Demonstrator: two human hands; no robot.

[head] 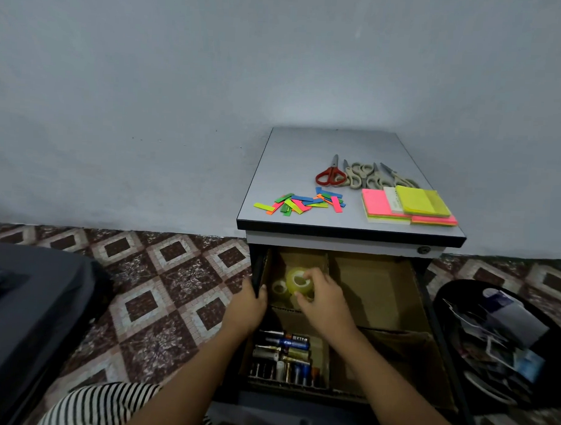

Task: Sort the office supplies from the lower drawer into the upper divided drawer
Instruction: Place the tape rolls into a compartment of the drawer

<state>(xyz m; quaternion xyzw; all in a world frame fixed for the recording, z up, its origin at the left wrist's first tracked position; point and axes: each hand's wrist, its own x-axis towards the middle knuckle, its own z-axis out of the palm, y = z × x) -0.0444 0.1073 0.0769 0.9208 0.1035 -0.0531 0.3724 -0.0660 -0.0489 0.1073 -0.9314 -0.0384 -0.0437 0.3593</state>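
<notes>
The upper drawer (378, 285) is pulled out, split by cardboard dividers. My right hand (322, 293) pinches a yellowish clear tape roll (295, 280) in the back-left compartment, beside another tape roll (279, 288). My left hand (252, 302) grips the drawer's left wall. Several batteries (282, 355) fill the front-left compartment. On the cabinet top (293, 158) lie several scissors (357, 175), coloured paper strips (305, 203) and sticky note pads (409, 206).
A black bin (503, 341) full of scraps stands right of the cabinet. A dark bag or seat (30, 315) sits at left on the patterned tile floor. The wall rises just behind the cabinet.
</notes>
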